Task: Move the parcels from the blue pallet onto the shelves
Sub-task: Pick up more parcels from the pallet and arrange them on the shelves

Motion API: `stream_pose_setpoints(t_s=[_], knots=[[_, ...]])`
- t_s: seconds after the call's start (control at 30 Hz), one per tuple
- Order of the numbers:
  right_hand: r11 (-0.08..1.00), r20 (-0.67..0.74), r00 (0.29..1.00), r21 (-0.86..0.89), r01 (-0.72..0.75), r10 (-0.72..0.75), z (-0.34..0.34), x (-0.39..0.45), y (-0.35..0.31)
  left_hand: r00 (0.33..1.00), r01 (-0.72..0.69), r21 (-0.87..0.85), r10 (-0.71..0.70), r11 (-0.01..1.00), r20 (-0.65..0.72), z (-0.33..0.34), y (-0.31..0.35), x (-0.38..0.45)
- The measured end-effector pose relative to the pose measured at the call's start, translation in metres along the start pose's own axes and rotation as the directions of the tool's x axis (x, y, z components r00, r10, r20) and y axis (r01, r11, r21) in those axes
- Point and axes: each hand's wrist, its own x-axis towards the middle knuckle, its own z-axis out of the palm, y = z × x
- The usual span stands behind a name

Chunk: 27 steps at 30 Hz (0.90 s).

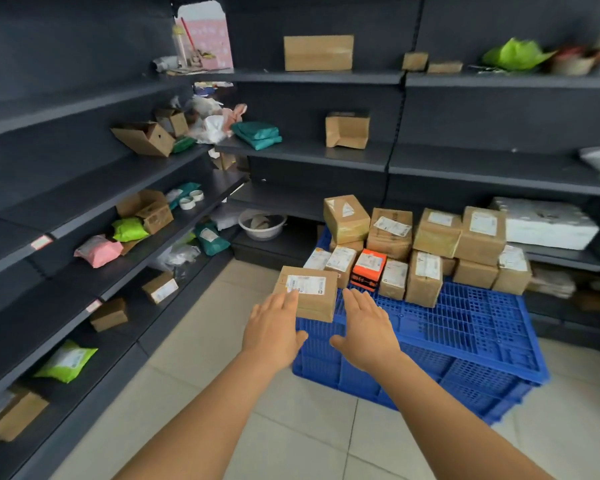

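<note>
Head view: the left hand (272, 336), fingers straight, touches the near-left edge of a labelled cardboard parcel (307, 292) on the blue pallet (465, 344)'s corner. The right hand (368, 336) hovers spread just right of the parcel; more parcels (426, 251) stand beyond it.

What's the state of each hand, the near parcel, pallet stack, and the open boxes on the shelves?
left hand: open, fingers straight, touching the near parcel's left side
right hand: open, beside the parcel's right side, contact unclear
near parcel: sealed, label up, at the blue pallet's front corner
parcel stack: sealed, still on the pallet
left-shelf box: open, tipped over
middle-shelf box: open, on its side
</note>
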Motion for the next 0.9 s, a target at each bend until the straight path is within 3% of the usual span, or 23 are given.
stream_pose_setpoints(t_s=[0.4, 0.63, 0.9], knots=[[0.979, -0.086, 0.975, -0.006, -0.206, 0.205, -0.034, 0.098, 0.081, 0.976, -0.214, -0.051, 0.215, 0.976, 0.019, 0.023, 0.062, 0.15], [0.929, -0.148, 0.917, 0.04, -0.368, 0.37, -0.057, 0.151, 0.127, 0.914, -0.401, -0.039, 0.403, 0.915, 0.054, 0.034, 0.098, 0.241], [0.871, -0.132, 0.862, 0.12, -0.476, 0.489, -0.077, 0.184, 0.185, 0.875, -0.469, -0.077, 0.475, 0.88, 0.093, 0.053, 0.152, 0.312]])
